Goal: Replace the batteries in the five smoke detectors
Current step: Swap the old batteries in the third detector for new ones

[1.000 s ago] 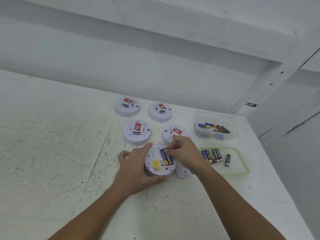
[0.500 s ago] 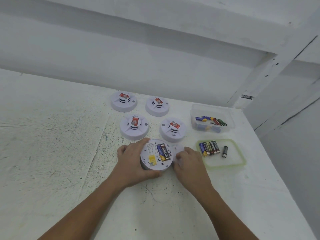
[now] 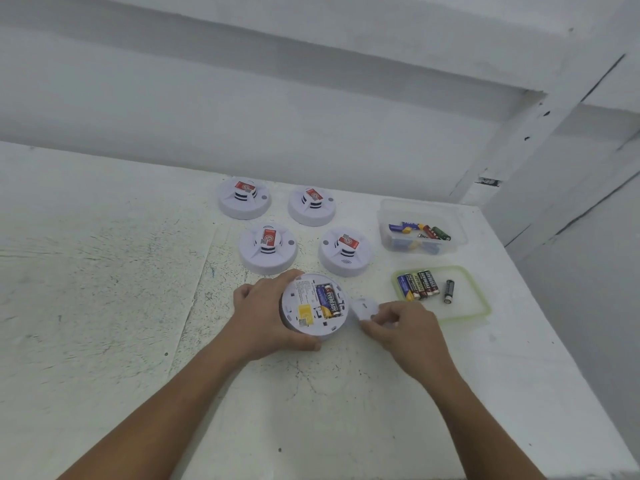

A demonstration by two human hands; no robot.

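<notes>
A second ago the right hand [image 3: 408, 327] was over the battery bay, pressing a cell home. It has since left the bay and dropped to the battery cover [image 3: 362, 306], the small white piece just right of the upturned detector [image 3: 311, 306]. Its fingers are curled onto the cover's near edge and seem to pinch it. The left hand [image 3: 266, 317] has not let go: fingers and thumb stay wrapped round the detector's left rim, steadying it on the tabletop [image 3: 104, 306]. Two batteries [image 3: 329, 299] now sit side by side in the bay, so I judge this unit loaded and closing it the step in hand (the bay is still uncovered).

It is hard to tell whether the cover is already off the tabletop, since the hand hides its near half. Nor can I tell which way the cells face, or whether the four detectors [image 3: 268, 249] beyond the upturned one have been serviced. Further right of it, the clear tub [image 3: 415, 203] blurs its contents, and the green-rimmed tray [image 3: 467, 308] holds a row of cells plus one loose.
</notes>
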